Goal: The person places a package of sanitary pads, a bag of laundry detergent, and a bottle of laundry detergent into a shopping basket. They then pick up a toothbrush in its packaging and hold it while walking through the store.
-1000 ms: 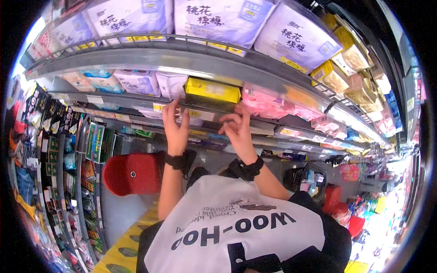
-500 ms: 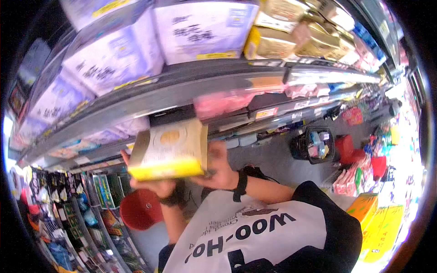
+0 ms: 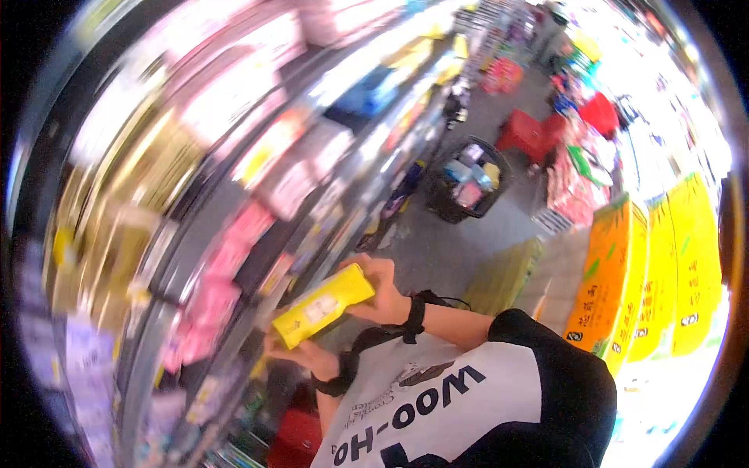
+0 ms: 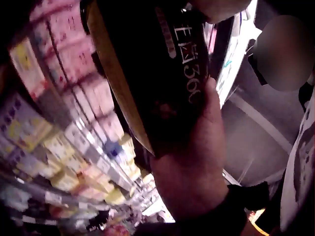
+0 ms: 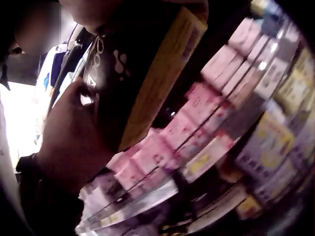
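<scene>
A yellow box-shaped pack (image 3: 321, 306) is held up in front of the white-and-black shirt, between both hands. My left hand (image 3: 304, 357) grips its near lower end, and my right hand (image 3: 381, 292) grips the other end. In the left wrist view, the left thumb lies along the dark, shadowed side of the pack (image 4: 162, 73), which bears pale lettering. From the right wrist, the pack's yellow side (image 5: 160, 81) faces the shelves while the right hand (image 5: 69, 130) holds the opposite edge. Fingers under the pack are mostly hidden.
Shelves of pink packs (image 3: 211, 312) run along the left. A black basket (image 3: 447, 204) holding several packs stands on the floor ahead, with a red stool (image 3: 530, 134) beyond it. Tall orange and yellow cartons (image 3: 612, 269) stand at the right.
Both hands took the yellow pack off the lower shelf and drew it toward the body. The head view has turned right, toward the aisle and basket, with the pack still held.
</scene>
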`<act>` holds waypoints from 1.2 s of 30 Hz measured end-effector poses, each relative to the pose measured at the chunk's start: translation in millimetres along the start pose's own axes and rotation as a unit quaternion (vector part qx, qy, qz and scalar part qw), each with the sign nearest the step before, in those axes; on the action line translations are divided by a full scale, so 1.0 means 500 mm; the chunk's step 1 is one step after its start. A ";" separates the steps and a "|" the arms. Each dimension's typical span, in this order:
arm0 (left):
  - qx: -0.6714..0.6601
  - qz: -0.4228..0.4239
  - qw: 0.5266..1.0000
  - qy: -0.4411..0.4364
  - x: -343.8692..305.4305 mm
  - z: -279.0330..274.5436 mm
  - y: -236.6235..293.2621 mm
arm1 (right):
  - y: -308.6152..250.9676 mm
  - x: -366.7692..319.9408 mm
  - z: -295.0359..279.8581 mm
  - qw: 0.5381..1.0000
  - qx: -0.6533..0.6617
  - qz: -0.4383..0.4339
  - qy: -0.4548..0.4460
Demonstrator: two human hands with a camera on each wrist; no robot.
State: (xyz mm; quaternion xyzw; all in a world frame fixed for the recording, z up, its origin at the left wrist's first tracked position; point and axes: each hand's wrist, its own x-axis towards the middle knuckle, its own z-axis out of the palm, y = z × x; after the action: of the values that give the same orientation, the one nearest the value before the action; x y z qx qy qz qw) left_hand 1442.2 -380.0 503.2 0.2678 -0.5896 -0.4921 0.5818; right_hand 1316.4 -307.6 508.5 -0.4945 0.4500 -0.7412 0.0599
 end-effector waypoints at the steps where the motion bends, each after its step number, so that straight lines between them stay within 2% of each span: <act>1: 0.020 -0.002 0.998 -0.060 -0.011 0.045 -0.022 | 0.005 -0.007 -0.063 0.994 -0.093 0.049 0.030; 2: 0.041 -0.004 0.992 -0.116 -0.025 0.094 -0.023 | 0.002 -0.021 -0.118 0.976 -0.182 0.103 0.060; 3: 0.010 -0.065 0.981 -0.180 -0.040 0.150 -0.016 | 0.004 -0.028 -0.173 0.964 -0.194 0.153 0.099; 4: 0.034 -0.069 0.968 -0.241 -0.050 0.192 -0.052 | 0.004 -0.032 -0.223 0.952 -0.177 0.195 0.157; 7: -0.012 -0.134 0.908 -0.396 -0.098 0.333 -0.132 | 0.015 -0.064 -0.369 0.877 -0.194 0.325 0.296; 8: -0.004 -0.157 0.882 -0.444 -0.116 0.376 -0.167 | 0.025 -0.087 -0.414 0.871 -0.199 0.324 0.310; 10: 0.076 -0.172 0.825 -0.532 -0.156 0.444 -0.238 | 0.043 -0.130 -0.501 0.785 -0.177 0.485 0.342; 11: 0.100 -0.198 0.796 -0.563 -0.170 0.473 -0.266 | 0.045 -0.137 -0.541 0.780 -0.176 0.484 0.355; 12: 0.126 -0.225 0.765 -0.590 -0.184 0.497 -0.297 | 0.050 -0.146 -0.579 0.734 -0.099 0.548 0.388; 13: 0.130 -0.227 0.756 -0.600 -0.194 0.521 -0.330 | 0.058 -0.156 -0.608 0.679 -0.019 0.605 0.416; 14: 0.154 -0.208 0.748 -0.612 -0.203 0.549 -0.359 | 0.068 -0.169 -0.631 0.671 -0.014 0.607 0.425; 18: 0.230 -0.155 0.705 -0.653 -0.222 0.714 -0.452 | 0.126 -0.205 -0.742 0.678 -0.054 0.594 0.430; 21: 0.115 -0.195 0.742 -0.632 -0.211 0.882 -0.420 | 0.144 -0.148 -0.837 0.705 -0.100 0.488 0.504; 22: 0.114 -0.201 0.746 -0.624 -0.220 0.930 -0.428 | 0.146 -0.125 -0.879 0.707 -0.104 0.493 0.496; 24: 0.140 -0.094 0.761 -0.627 -0.216 1.011 -0.457 | 0.160 -0.073 -0.964 0.583 -0.347 0.624 0.388; 26: 0.120 -0.082 0.770 -0.622 -0.190 1.059 -0.455 | 0.191 -0.057 -1.045 0.661 -0.362 0.562 0.339; 27: 0.084 -0.061 0.793 -0.601 -0.178 1.071 -0.461 | 0.190 -0.020 -1.064 0.678 -0.461 0.502 0.274; 28: 0.100 -0.070 0.810 -0.573 -0.160 1.069 -0.462 | 0.170 0.041 -1.055 0.705 -0.506 0.432 0.245; 30: 0.051 -0.135 0.810 -0.569 -0.119 1.050 -0.451 | 0.178 0.111 -1.054 0.757 -0.506 0.375 0.172; 31: 0.157 -0.125 0.774 -0.601 -0.104 1.024 -0.472 | 0.194 0.135 -1.050 0.791 -0.451 0.390 0.136; 32: 0.176 -0.129 0.795 -0.565 -0.088 0.993 -0.477 | 0.214 0.154 -1.042 0.821 -0.393 0.403 0.093; 33: 0.202 -0.165 0.800 -0.540 -0.085 0.957 -0.474 | 0.252 0.161 -1.031 0.840 -0.287 0.451 0.086; 34: 0.225 -0.201 0.806 -0.509 -0.083 0.924 -0.477 | 0.249 0.195 -0.998 0.840 -0.261 0.474 0.041; 36: 0.260 -0.203 0.845 -0.420 -0.091 0.837 -0.466 | 0.299 0.193 -0.952 0.878 -0.129 0.458 -0.054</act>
State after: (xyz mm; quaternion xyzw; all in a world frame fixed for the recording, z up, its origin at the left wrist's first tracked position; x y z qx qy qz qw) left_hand 993.3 -313.9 343.6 0.2908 -0.8164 -0.4934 0.0741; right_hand 840.0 -157.9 415.0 -0.2755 0.7143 -0.5380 0.3526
